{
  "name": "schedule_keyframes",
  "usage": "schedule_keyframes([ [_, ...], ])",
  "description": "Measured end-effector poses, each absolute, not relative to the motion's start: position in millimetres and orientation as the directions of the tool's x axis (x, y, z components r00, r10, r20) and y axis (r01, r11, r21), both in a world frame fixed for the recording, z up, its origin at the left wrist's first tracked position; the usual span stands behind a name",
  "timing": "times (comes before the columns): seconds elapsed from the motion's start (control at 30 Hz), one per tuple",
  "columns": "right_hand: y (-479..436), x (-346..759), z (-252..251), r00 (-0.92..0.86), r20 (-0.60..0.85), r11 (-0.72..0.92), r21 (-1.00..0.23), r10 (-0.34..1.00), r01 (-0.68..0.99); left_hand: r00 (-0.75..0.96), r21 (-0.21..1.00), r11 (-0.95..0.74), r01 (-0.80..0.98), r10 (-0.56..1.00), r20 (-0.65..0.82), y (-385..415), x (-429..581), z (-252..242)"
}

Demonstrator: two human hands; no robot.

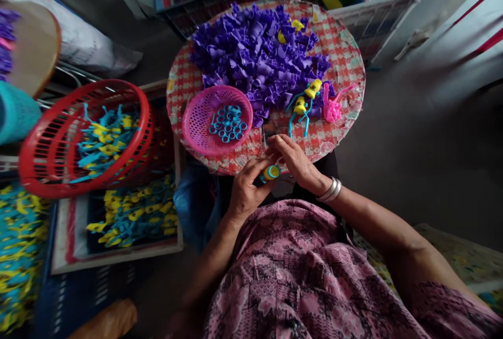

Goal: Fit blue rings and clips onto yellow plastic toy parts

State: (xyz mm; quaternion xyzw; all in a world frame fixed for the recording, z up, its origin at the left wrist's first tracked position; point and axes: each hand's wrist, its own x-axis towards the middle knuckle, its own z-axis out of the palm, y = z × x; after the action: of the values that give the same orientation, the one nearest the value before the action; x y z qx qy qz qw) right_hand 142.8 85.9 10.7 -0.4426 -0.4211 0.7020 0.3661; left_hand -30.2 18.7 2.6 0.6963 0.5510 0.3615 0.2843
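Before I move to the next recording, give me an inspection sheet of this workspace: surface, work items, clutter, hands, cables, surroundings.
Surface: rounded table with a red-and-white checked cover.
Work items: yellow-and-teal piece in the left hand; teal rings in a pink basket; two yellow-and-teal assemblies by the heap.
Clutter: heap of purple pieces over much of the table; pink pieces at its right.
Hands: left holds the piece; right hand is close by, its grip unclear.
Cables: nothing seen.
Surroundings: red basket of yellow-and-teal parts at left; white crate beyond the table.

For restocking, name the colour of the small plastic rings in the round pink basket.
The rings are turquoise, clearest in the head view.
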Motion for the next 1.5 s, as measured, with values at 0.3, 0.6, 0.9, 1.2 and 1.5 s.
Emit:
schedule_keyframes([
  [0.3, 93.5, 119.5, 14.8, -0.377, -0.386, -0.379, -0.920, 0.842, 0.096, 0.181, 0.756, -0.239, 0.610, 0.970, 0.161, 8.3, -22.6, 0.0],
  [0.6, 69.6, 117.1, -18.3, -0.265, -0.404, -0.417, -0.909, 0.876, 0.006, 0.236, 0.656, -0.262, 0.708, 0.963, 0.131, -5.3, -19.4, -15.5],
  [0.9, 70.8, 131.8, 3.2, -0.435, -0.544, -0.696, -0.585, 0.717, -0.416, 0.019, 0.924, 0.196, 0.328, 0.977, -0.214, 4.5, -20.4, 21.1],
  [1.2, 56.6, 138.2, -3.9, -0.342, -0.474, -0.582, -0.711, 0.811, -0.395, -0.030, 0.913, 0.400, -0.085, 0.915, -0.403, 8.3, -19.5, 20.3],
  [1.5, 49.6, 136.5, -22.1, -0.317, -0.441, -0.533, -0.783, 0.840, -0.320, -0.023, 0.857, 0.448, -0.254, 0.883, -0.468, 10.7, -17.5, 18.0],
])
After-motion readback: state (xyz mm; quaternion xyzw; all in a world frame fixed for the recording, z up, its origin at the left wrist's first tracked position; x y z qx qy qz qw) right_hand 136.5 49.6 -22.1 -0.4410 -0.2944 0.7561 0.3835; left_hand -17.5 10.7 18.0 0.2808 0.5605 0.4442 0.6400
